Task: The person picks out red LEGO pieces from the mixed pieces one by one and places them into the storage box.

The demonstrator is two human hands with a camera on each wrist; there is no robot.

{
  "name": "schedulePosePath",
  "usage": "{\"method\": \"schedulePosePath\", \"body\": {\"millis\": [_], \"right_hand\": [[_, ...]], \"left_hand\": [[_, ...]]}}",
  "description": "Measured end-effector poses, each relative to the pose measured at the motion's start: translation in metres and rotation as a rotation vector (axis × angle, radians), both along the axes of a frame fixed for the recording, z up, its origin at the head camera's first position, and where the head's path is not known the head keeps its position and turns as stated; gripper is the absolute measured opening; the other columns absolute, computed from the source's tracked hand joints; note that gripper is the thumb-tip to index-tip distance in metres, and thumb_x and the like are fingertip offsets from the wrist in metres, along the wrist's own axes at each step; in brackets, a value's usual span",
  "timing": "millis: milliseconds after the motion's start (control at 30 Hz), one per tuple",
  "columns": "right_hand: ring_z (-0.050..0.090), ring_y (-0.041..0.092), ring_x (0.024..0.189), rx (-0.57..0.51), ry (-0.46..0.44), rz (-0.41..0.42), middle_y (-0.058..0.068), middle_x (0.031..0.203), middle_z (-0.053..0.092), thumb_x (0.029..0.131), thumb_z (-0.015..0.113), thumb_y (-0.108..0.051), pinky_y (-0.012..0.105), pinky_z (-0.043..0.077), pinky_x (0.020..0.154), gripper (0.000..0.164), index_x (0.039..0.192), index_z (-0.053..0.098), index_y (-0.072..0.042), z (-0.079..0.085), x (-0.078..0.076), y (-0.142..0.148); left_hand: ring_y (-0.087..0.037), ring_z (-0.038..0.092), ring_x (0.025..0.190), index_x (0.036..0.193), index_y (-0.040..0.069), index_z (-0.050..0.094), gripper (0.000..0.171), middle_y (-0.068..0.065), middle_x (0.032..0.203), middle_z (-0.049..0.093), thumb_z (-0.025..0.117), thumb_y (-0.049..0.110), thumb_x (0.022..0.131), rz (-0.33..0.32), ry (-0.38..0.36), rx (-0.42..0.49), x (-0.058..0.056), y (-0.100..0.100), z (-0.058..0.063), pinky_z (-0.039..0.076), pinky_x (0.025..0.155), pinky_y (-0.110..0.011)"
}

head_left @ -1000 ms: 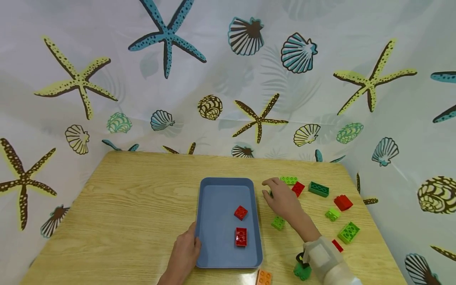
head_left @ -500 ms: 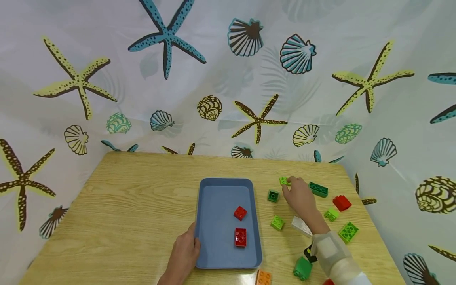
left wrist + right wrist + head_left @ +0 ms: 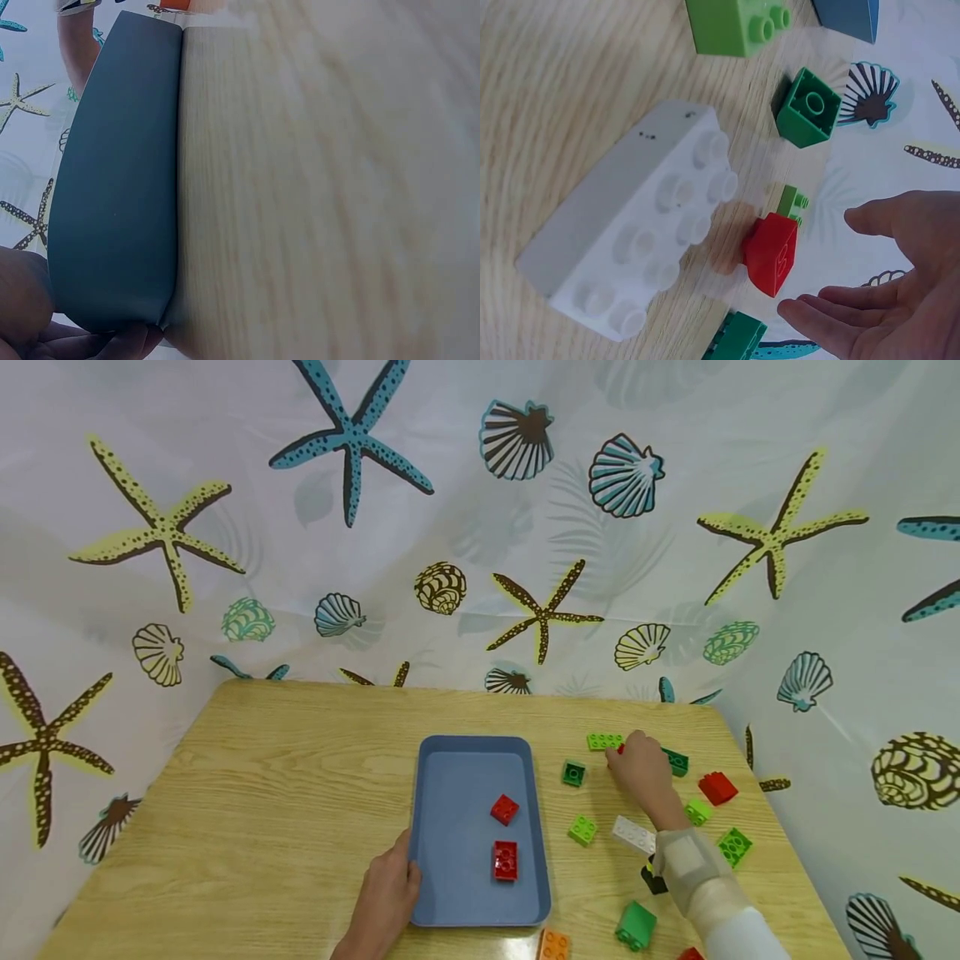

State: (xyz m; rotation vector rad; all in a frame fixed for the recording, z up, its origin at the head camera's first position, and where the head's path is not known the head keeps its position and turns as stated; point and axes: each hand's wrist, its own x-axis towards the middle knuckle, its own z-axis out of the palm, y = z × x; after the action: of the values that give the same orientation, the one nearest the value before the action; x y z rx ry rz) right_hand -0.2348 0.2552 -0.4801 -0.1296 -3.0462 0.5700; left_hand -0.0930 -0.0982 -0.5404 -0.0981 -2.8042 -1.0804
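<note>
My left hand [image 3: 382, 893] grips the left rim of a shallow blue tray [image 3: 457, 793]; in the left wrist view its fingers [image 3: 127, 343] curl at the lower corner of the tray wall [image 3: 116, 172]. Two red toy bricks, one small [image 3: 505, 809] and one larger [image 3: 506, 860], lie in the tray. Right of the tray, my right hand [image 3: 647, 777] reaches over a red brick [image 3: 769, 255]. From the right wrist, thumb and fingers of the hand [image 3: 900, 270] appear spread apart beside that brick, apparently without touching it. From above, the hand hides most of the brick.
Around the right hand lie a light green brick [image 3: 604, 741], a small dark green brick [image 3: 573, 773], a long dark green one [image 3: 677, 762] and a white brick [image 3: 634, 834]. Farther right sits a red brick [image 3: 717, 787]. Green [image 3: 636, 926] and orange [image 3: 553, 945] bricks lie in front.
My right hand has shifted rightward from over the small dark green brick to the red brick. The white brick has come into sight beside the forearm. The left hand holds its place.
</note>
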Motion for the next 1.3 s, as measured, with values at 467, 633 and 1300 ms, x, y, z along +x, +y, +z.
{"method": "schedulePosePath", "body": {"millis": [467, 633, 1300], "right_hand": [[0.029, 0.012, 0.038, -0.055, -0.123, -0.04, -0.003, 0.045, 0.025, 0.09, 0.053, -0.026, 0.026, 0.028, 0.035, 0.041, 0.055, 0.036, -0.012, -0.012, -0.016, 0.011], [0.027, 0.012, 0.038, -0.048, -0.146, -0.06, -0.003, 0.045, 0.026, 0.089, 0.051, -0.025, 0.027, 0.027, 0.036, 0.039, 0.055, 0.037, -0.012, -0.016, -0.02, 0.01], [0.016, 0.01, 0.041, -0.073, -0.186, -0.073, -0.005, 0.045, 0.017, 0.076, 0.046, -0.002, 0.024, 0.021, 0.036, 0.037, 0.049, 0.029, -0.019, -0.017, -0.024, 0.012]], "left_hand": [[-0.029, 0.061, 0.083, 0.121, -0.01, 0.049, 0.043, -0.028, 0.096, 0.064, 0.057, -0.008, 0.078, 0.003, 0.013, -0.015, 0.0, 0.0, -0.001, 0.054, 0.059, -0.039], [-0.027, 0.061, 0.081, 0.12, -0.009, 0.05, 0.043, -0.027, 0.095, 0.064, 0.057, -0.008, 0.077, 0.012, 0.018, -0.02, -0.001, 0.001, -0.001, 0.053, 0.057, -0.037], [-0.028, 0.061, 0.081, 0.119, -0.01, 0.051, 0.043, -0.027, 0.094, 0.065, 0.058, -0.009, 0.076, 0.015, 0.028, -0.038, 0.0, 0.002, -0.002, 0.054, 0.057, -0.037]]}}
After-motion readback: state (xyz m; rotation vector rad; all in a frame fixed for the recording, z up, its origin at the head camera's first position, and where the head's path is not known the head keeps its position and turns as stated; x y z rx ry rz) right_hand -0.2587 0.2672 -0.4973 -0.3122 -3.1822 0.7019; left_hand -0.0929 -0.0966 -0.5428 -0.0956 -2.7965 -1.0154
